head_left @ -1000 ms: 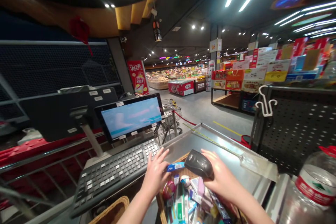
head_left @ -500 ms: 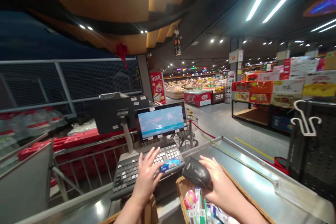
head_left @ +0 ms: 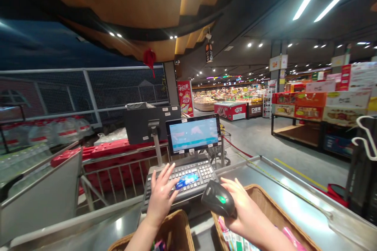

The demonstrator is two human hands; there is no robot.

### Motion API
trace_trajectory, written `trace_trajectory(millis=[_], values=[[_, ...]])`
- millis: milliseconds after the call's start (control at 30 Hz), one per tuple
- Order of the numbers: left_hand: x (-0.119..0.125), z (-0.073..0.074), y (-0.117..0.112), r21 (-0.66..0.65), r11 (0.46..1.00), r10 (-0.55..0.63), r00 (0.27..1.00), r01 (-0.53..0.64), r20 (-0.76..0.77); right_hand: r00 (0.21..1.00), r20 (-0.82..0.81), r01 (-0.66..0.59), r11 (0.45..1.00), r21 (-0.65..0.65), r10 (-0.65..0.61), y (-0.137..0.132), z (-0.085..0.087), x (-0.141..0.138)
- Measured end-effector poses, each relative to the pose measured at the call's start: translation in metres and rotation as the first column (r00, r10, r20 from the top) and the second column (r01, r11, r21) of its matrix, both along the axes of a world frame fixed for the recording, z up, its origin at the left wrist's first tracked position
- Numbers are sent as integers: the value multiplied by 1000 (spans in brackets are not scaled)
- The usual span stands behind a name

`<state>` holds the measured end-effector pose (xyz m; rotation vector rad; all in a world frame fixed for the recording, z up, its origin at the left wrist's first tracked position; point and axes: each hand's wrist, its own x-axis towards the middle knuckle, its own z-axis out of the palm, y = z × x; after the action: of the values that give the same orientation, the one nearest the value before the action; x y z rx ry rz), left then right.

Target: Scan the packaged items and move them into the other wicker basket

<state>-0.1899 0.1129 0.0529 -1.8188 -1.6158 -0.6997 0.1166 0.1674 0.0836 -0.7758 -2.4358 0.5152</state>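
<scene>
In the supermarket there are a metal table (head_left: 290,200), a wicker basket (head_left: 272,206) and a computer keyboard (head_left: 206,170). The right hand (head_left: 240,202) has its grip wrapped around a black barcode scanner (head_left: 216,198); the left hand (head_left: 160,192) pinches a blue packet (head_left: 187,180) over the keyboard.

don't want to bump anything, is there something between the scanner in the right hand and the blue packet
Nothing visible stands between the scanner, held in the right hand, and the blue packet in the left hand. The keyboard shows behind the packet, not in front of it.
</scene>
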Motion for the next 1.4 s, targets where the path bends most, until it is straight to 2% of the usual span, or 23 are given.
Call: trace_trajectory(millis=[167, 533, 933, 1167, 1400], values=[[-7, -2, -8, -5, 1000, 24, 1000, -24, 10, 1000, 7, -27, 1000, -7, 27, -6, 2, -6], [-21, -9, -32, -42, 997, 70, 997, -70, 7, 998, 14, -69, 998, 3, 69, -12, -6, -22], [-43, -25, -82, -94, 986, 140, 989, -134, 53, 989, 30, -143, 990, -10, 143, -24, -16, -57], [-59, -46, -121, -185, 966, 196, 978, -180, 72, 978, 34, -205, 978, -26, 206, -37, -24, -80], [-81, -80, -158, -267, 942, 240, 965, -205, 102, 963, 36, -265, 963, -46, 267, -50, -32, -106]])
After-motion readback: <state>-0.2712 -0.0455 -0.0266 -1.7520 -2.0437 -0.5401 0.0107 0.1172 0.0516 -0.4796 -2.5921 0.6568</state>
